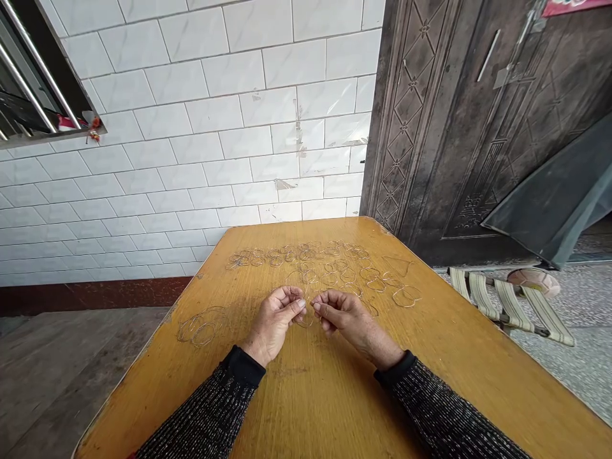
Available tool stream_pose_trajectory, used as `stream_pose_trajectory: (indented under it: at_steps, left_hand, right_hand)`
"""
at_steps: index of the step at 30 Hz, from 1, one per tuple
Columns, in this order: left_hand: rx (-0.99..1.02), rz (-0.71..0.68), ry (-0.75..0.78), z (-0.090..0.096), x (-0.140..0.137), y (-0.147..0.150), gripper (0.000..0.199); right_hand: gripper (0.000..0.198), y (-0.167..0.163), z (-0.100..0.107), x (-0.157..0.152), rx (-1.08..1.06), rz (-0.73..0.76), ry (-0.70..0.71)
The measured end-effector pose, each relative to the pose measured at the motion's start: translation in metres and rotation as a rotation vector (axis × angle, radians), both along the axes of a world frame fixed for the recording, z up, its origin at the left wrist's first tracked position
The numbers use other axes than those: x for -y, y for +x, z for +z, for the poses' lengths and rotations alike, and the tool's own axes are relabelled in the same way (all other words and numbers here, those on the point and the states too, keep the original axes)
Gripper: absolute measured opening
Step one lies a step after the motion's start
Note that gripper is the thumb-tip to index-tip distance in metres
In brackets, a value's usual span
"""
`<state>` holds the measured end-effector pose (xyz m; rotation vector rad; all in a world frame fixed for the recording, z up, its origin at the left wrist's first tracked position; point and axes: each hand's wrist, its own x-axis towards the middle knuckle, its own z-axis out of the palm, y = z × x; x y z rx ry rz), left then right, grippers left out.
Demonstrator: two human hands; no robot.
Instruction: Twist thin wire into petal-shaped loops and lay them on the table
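Observation:
Both hands are over the middle of a wooden table [306, 395], close together with a small gap between the fingertips. My left hand [277, 319] pinches a thin wire between thumb and fingers. My right hand [349, 319] is closed in a similar pinch on the thin wire, which is very fine and partly hidden by the fingers. Beyond the hands lie several thin wire loops [370, 275], bent into rings and spread in rough rows. Left of my left hand rests a loose coil of thin wire [204, 326].
A white tiled wall [191, 127] stands behind the table. At the right are a dark carved door [459, 146], a grey hanging cloth [559, 191], a striped folding stool [511, 303] and a ball [534, 280]. A barred window [43, 70] is at the upper left.

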<state>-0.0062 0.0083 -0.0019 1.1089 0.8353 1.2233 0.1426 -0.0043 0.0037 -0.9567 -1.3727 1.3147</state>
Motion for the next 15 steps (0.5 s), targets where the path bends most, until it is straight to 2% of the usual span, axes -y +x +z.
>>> stream_pose_trajectory:
  at_steps: [8, 15]
  left_hand:
    - [-0.13, -0.021, 0.039, 0.0004, -0.0003, -0.0016, 0.021]
    - [-0.063, -0.101, -0.07, 0.0048, 0.0017, -0.0038, 0.027]
  right_hand:
    - [0.027, 0.0009, -0.004, -0.0028, -0.052, -0.067, -0.006]
    - [0.029, -0.001, -0.0014, -0.0012, -0.007, -0.016, 0.025]
